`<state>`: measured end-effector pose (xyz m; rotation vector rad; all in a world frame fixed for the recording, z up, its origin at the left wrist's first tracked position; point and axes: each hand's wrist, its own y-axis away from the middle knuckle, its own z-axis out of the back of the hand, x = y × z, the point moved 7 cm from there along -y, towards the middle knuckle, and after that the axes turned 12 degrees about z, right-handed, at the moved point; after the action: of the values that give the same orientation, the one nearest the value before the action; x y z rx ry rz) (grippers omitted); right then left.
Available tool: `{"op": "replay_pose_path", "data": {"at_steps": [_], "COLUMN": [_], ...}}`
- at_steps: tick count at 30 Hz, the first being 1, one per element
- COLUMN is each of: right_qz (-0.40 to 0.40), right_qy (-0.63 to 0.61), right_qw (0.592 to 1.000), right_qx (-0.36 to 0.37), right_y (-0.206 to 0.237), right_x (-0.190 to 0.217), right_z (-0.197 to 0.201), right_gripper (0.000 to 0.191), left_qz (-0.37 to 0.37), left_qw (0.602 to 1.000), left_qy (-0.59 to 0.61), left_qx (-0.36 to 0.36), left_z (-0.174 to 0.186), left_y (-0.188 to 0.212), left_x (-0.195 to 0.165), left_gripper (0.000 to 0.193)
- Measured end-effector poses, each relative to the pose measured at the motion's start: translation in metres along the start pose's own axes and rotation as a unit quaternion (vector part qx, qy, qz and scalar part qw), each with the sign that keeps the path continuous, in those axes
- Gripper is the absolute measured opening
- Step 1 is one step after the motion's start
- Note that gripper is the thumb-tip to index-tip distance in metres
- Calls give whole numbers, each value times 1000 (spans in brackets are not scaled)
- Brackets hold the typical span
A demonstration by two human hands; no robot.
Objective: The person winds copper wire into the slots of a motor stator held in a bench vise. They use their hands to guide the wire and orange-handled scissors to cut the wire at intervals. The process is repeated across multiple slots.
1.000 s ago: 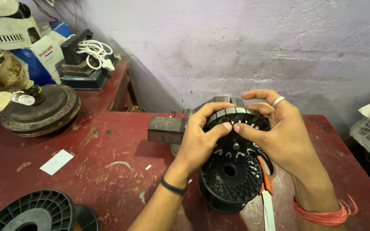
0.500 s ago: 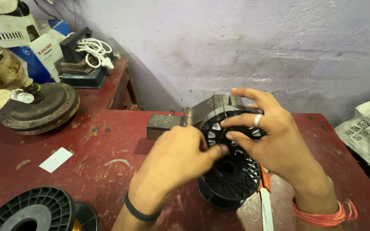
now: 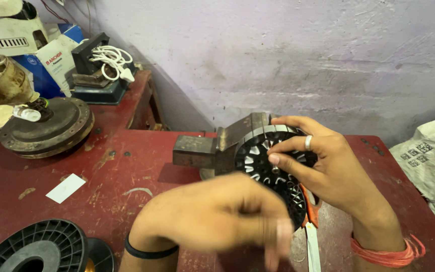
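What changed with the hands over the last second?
The left hand let go of the round black slotted metal core and drew back toward the camera, now blurred. The right hand stayed gripping the core's top edge beside the grey metal vise on the red table.

The red surface [image 3: 127, 176] is lying open in the middle, with only a small white card [image 3: 65, 188] on it, so a hand could pass there. A metal vise [image 3: 212, 148] is sticking out just left of the black slotted wheel [image 3: 265, 161]. A round rusty disc [image 3: 46, 128] is blocking the far left. A black spool [image 3: 31, 249] is filling the near left corner. The wall [image 3: 303, 55] is closing off the back.
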<state>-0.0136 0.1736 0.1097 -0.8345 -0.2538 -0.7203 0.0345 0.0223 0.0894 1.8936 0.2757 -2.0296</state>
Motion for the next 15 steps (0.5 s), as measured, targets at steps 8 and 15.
{"op": "replay_pose_path", "data": {"at_steps": [8, 15], "right_qz": [-80, -75], "right_qy": [-171, -231], "right_qw": [979, 958], "right_qx": [-79, -152], "right_y": [8, 6], "right_x": [-19, -19], "right_z": [0, 0], "right_gripper": [13, 39], "left_qz": [35, 78], "left_qw": [942, 924], "left_qy": [183, 175], "left_qx": [-280, -331], "left_z": [56, 56], "left_y": [-38, -53], "left_x": [39, 52], "left_gripper": [38, 40]}}
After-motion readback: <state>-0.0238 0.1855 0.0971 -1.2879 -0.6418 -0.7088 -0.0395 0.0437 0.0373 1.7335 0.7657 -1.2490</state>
